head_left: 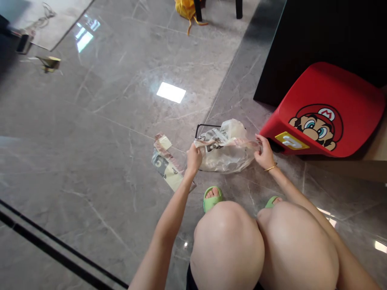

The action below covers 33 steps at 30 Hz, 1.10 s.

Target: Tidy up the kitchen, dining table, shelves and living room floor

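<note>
A translucent whitish plastic bag (pixel 232 157) with dark print is stretched out low over the floor between my hands. My left hand (pixel 194 158) is closed on the bag's left edge. At its right edge, my right hand (pixel 265 153), with a gold bangle at the wrist, pinches the plastic. A thin black frame (pixel 208 125) shows behind the bag; the bag hides the rest of it. On the floor beside my left hand lies a flat, printed plastic wrapper (pixel 169 167) in yellow, grey and pink, partly covered by my forearm.
A red seat or lid (pixel 320 84) with a cartoon face stands close to my right hand, against a black panel (pixel 326 36). A yellow bag (pixel 186 9) lies by dark legs at the back. A small gold-coloured object (pixel 50 63) sits far left on the tiled floor (pixel 121 100).
</note>
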Motion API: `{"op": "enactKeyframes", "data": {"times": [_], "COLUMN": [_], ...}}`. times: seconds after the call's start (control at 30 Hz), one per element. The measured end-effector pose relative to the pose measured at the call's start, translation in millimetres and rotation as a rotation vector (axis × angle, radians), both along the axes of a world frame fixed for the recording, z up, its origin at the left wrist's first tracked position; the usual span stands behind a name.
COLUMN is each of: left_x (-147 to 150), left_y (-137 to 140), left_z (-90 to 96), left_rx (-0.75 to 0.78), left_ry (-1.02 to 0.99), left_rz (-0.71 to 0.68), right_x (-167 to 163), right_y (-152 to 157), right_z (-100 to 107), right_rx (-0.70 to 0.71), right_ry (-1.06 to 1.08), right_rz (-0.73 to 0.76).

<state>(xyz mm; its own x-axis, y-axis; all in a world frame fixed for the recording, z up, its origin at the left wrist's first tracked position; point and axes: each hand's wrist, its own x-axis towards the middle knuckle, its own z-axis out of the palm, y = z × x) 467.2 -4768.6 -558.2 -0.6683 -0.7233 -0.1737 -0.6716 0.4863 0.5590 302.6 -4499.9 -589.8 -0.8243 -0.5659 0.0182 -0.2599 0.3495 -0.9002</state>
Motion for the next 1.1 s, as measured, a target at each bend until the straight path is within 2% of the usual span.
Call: {"op": "enactKeyframes", "data": {"times": [0.1, 0.17, 0.23, 0.3, 0.4, 0.47, 0.57, 0.63, 0.73, 0.8, 0.97, 1.03, 1.1], "left_x": [4, 3, -1, -5, -10, -11, -9, -4, 2, 6, 13, 14, 15], "left_y": [5, 11, 17, 22, 25, 23, 15, 9, 3, 2, 10, 13, 15], "left_z": [5.2, 9.3, 13.4, 16.7, 18.5, 16.9, 11.4, 7.2, 2.7, 1.5, 2.3, 1.7, -0.6], "left_rx": [-0.016, -0.02, -0.033, -0.038, -0.005, 0.02, 0.028, 0.024, 0.032, 0.05, 0.112, 0.143, 0.166], "left_ry": [-0.024, -0.019, 0.017, 0.039, 0.014, 0.016, 0.041, 0.033, 0.016, 0.017, 0.041, 0.055, 0.076], "left_rz": [0.001, 0.001, 0.004, -0.001, -0.035, -0.038, 0.004, 0.04, 0.054, 0.034, -0.032, -0.071, -0.081], "right_x": [1, 3, 6, 9, 5, -6, -27, -39, -45, -44, -36, -34, -33], "right_y": [-14, -27, -41, -53, -62, -59, -45, -33, -22, -21, -33, -37, -39], "right_z": [22, 31, 34, 33, 31, 32, 34, 35, 33, 29, 9, 2, -5], "right_rx": [0.171, 0.289, 0.4, 0.526, 0.632, 0.529, 0.222, 0.032, -0.173, -0.236, -0.312, -0.298, -0.248], "right_ry": [0.318, 0.401, 0.383, 0.267, 0.012, -0.102, -0.286, -0.539, -0.921, -1.01, -0.936, -0.954, -0.989], "right_rz": [0.294, 0.432, 0.53, 0.526, 0.354, 0.258, 0.108, 0.02, 0.003, -0.055, -0.355, -0.381, -0.341]}}
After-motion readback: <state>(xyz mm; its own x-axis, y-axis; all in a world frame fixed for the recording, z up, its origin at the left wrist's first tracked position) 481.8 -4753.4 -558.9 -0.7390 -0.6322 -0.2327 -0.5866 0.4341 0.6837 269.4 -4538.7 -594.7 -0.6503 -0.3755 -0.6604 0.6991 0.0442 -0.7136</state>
